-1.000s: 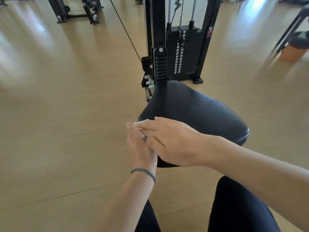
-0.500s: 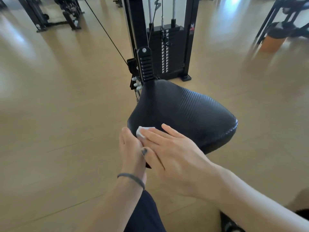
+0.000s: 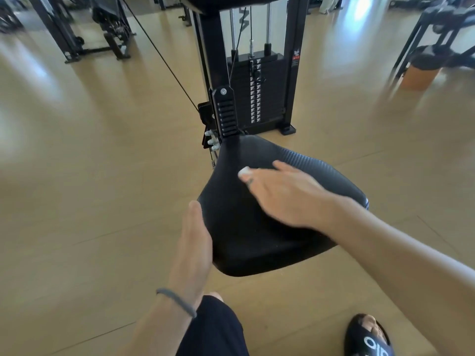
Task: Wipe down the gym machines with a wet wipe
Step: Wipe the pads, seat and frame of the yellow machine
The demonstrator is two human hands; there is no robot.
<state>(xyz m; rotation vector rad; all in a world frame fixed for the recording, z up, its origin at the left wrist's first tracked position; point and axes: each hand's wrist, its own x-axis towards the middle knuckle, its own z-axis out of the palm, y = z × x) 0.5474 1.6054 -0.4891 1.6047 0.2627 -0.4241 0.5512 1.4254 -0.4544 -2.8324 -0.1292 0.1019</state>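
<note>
The hands have separated. The right hand (image 3: 280,194), fingers flat, now presses the small white wet wipe (image 3: 244,171) onto the black ribbed padded seat (image 3: 257,242). The left hand (image 3: 194,242), open, steadies the seat's edge. Wiping has begun.

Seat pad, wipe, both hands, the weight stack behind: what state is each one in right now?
Seat pad: black, being wiped on top.
Wet wipe: white, small wad, pressed on the pad under the fingertips.
Right hand: fingers straight, flat over the wipe, blurred.
Left hand: fingers straight, against the pad's left edge.
Weight stack: plates down, at rest.
Cable: taut, slanting to the frame.
</note>
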